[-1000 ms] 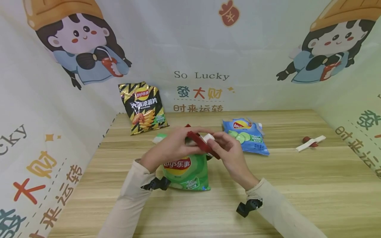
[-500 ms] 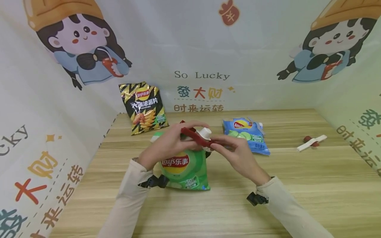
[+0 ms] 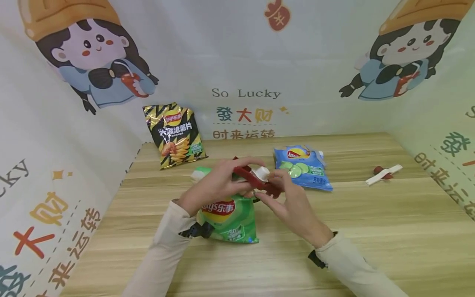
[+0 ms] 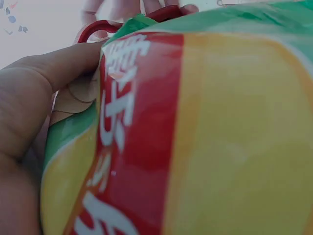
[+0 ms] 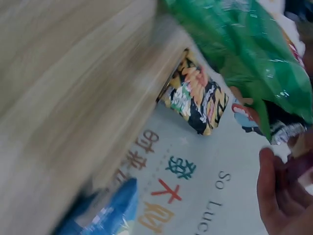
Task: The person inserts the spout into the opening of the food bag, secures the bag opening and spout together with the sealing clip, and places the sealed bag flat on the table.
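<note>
A: What has changed at your right hand [image 3: 293, 200]?

B: Half a second ago your fingers sat at the lower tip of the red clip [image 3: 252, 178]. Now one finger is just beside the white cap [image 3: 261, 172], with your thumb lower and apart from the cap. Your fingers look curled round the clip's near end; whether the thumb presses it too, I can't tell.

A: What does that mean for the work?

B: You are probably handling that end of the clip rather than the cap. Your left hand [image 3: 215, 179] seems to steady everything, its fingers clamped on the upper part of the green chip bag [image 3: 226, 222] and on the clip. The bag is right in front of you; whether it rests on the desk [image 3: 356, 222] isn't clear.

A: What else is around you?

B: A black-and-yellow chip bag [image 3: 174, 136] leans at the back left, a blue chip bag [image 3: 302, 167] lies just beyond your right hand, and well to the right a white strip [image 3: 384, 175] crosses a dark red piece [image 3: 378, 169].

A: Anything in your way?

B: Your left hand hides most of the green bag's top, and in the left wrist view its front blocks most of the clip.
</note>
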The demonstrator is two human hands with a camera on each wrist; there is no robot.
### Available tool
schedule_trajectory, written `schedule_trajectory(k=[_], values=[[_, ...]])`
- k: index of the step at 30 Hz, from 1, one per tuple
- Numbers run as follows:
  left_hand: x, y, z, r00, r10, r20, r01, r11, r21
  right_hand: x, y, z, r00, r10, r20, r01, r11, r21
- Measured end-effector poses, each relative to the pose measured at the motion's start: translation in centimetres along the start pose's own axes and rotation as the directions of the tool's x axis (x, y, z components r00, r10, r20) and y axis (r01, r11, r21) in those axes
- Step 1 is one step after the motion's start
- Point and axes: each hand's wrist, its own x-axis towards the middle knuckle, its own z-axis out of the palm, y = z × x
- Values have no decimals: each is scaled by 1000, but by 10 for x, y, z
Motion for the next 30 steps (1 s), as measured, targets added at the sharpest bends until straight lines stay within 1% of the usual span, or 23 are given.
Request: schedule_trajectory(k=[1, 3, 4, 6, 8, 9, 11, 14, 18, 21, 23, 25, 27, 30], values=[[0, 0, 0, 1000, -3, -4, 3, 1000, -8, 0, -2, 2, 998, -52, -22, 50, 995, -86], [-1, -1, 0, 1000, -8, -12, 7, 999, -47, 1, -5, 5, 990, -129, -56, 113, 968, -225], [-1, -1, -1, 1000, -8, -20, 7, 999, -51, 2, -5, 5, 987, -147, -68, 124, 956, -267], [-1, -2, -2, 999, 1, -37, -3, 999, -48, 2, -7, 6, 985, -155, -82, 125, 947, -296], [0, -3, -2, 999, 12, -52, -14, 999, -33, 3, -9, 5, 986, -140, -87, 110, 952, -287], [0, -3, -3, 998, 18, -61, -19, 1000, -6, 3, -10, 5, 987, -130, -90, 101, 956, -276], [0, -4, -3, 998, 18, -66, -17, 1000, 7, 3, -11, 4, 990, -103, -101, 76, 968, -238], [1, -4, -4, 998, 15, -67, -16, 1000, -20, 4, -14, 4, 990, -64, -128, 36, 977, -211], [1, -3, -4, 997, 23, -74, -28, 997, -65, 8, -18, 2, 985, -41, -169, 0, 972, -236], [0, -3, -5, 996, 35, -80, -41, 997, -67, 9, -17, -1, 981, -35, -189, -14, 968, -250], [1, -4, -5, 996, 45, -83, -50, 997, -58, 8, -14, -4, 982, -16, -187, -28, 973, -230], [0, -5, -5, 995, 40, -86, -45, 998, -52, 8, -12, -9, 984, 16, -176, -51, 980, -193], [0, -5, -7, 995, 28, -91, -32, 998, -50, 7, -9, -13, 985, 63, -162, -88, 985, -149], [-2, -6, -12, 995, -1, -104, -3, 999, -35, 5, -2, -22, 982, 109, -153, -127, 986, -111]])
